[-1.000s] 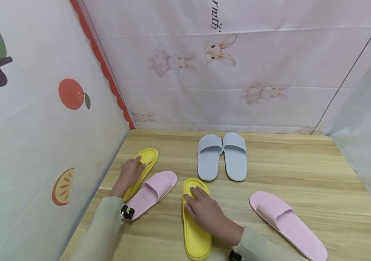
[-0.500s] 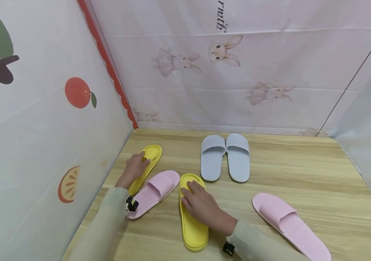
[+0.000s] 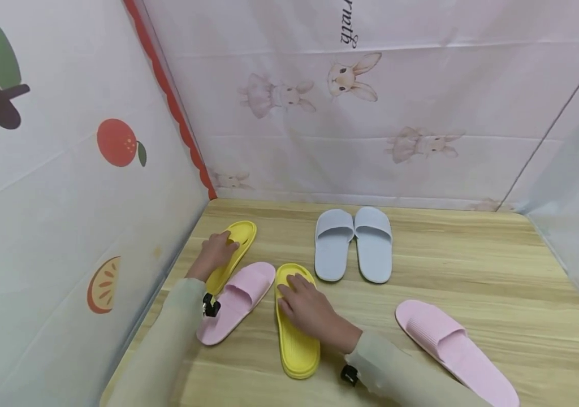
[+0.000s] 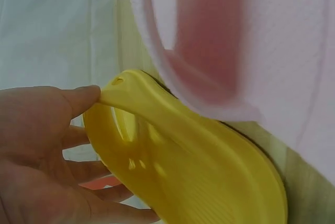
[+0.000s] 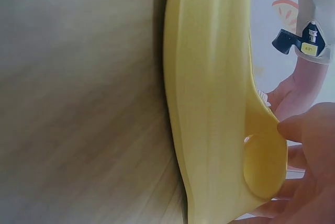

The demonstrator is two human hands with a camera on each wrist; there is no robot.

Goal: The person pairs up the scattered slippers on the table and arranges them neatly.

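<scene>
Head view: left grip pinches left yellow slipper, right grip right yellow slipper, both on table. Judged step: pairing these; next move likely calls for clearing the pink slipper between.

Cannot see the heel tip of the right pink slipper, cut off at four o'clock in the head view. Lose some printed script past the top, toward one. See the left yellow slipper partly covered by the left hand at eight. In the right wrist view, cannot read the label at two, nor see some fingertips of the right hand behind the right yellow slipper.
</scene>
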